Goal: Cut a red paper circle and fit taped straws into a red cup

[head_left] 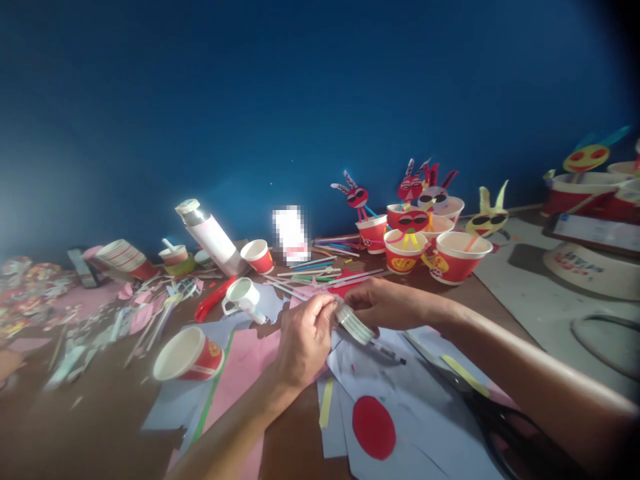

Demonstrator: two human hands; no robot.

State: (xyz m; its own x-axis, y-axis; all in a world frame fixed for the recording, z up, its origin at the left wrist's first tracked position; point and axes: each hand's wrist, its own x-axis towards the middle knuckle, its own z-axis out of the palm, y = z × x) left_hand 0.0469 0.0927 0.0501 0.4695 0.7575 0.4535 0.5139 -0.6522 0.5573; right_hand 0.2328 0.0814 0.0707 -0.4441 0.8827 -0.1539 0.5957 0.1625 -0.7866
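Observation:
Both of my hands meet above the paper sheets at the middle of the table. My right hand (pixel 385 303) grips a roll of tape (pixel 354 323), pale with a greenish rim. My left hand (pixel 306 337) is closed in a pinch at the roll's left side, and what its fingertips hold is too small to make out. Under the hands lie pale blue and pink paper sheets (pixel 240 363), a red paper circle (pixel 373 427) and a black pen (pixel 387 351).
A red paper cup (pixel 189 355) lies tipped at the left. Decorated red cups with paper faces (pixel 415 237) stand at the back. A white bottle (pixel 213 238), a white mug (pixel 243 295), straws and paper scraps litter the left. Black scissors (pixel 500 420) lie by my right forearm.

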